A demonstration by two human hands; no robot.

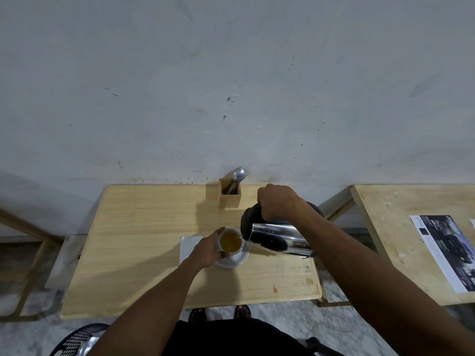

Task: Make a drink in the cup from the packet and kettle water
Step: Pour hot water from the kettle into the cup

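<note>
A white cup (230,230) holding amber liquid (231,242) stands on a white saucer (237,260) in the middle of the wooden table (144,227). My left hand (207,250) is wrapped around the cup's left side. My right hand (276,201) grips the black handle of a steel kettle (279,238), which is tilted with its spout at the cup's right rim. A thin stream runs from the spout into the cup. No packet is visible.
A white napkin or card (189,246) lies left of the saucer. A wooden holder (229,194) with spoons and a fork stands at the wall edge. A second table (401,227) with a printed sheet (447,250) is at right. A black chair (77,339) sits at lower left.
</note>
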